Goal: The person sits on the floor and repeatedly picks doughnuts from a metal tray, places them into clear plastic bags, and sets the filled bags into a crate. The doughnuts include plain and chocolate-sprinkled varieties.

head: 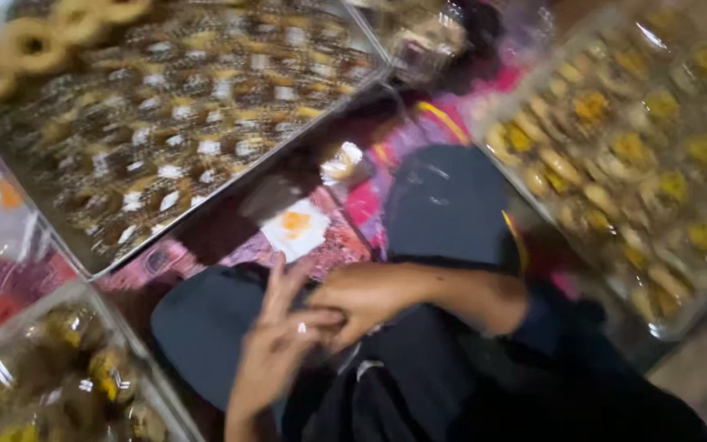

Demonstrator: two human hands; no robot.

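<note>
Meeting over the lap, the left hand (pixel 276 348) has its fingers spread and pointing up toward twelve o'clock, while the right hand (pixel 362 296) comes in from three o'clock with its fingers curled against the left palm and fingertips. Something small and pale glints between them, perhaps a scrap of clear wrap, but motion blur makes it impossible to tell whether either hand really pinches anything. Under both hands lie the person's knees in dark trousers (pixel 443 205). Just beyond the fingertips, at twelve o'clock, a small white square packet (pixel 296 227) with an orange centre lies on a pink patterned cloth (pixel 337 245). Farther out at eleven o'clock sits a large metal tray (pixel 67 245) filled with rows of wrapped brown pastries, with ring-shaped biscuits (pixel 10 57) at its far corner. At two o'clock another tray (pixel 673 327) holds wrapped yellow-topped pastries. At eight o'clock a third tray (pixel 100 307) carries round yellow sweets in clear wrap
</note>
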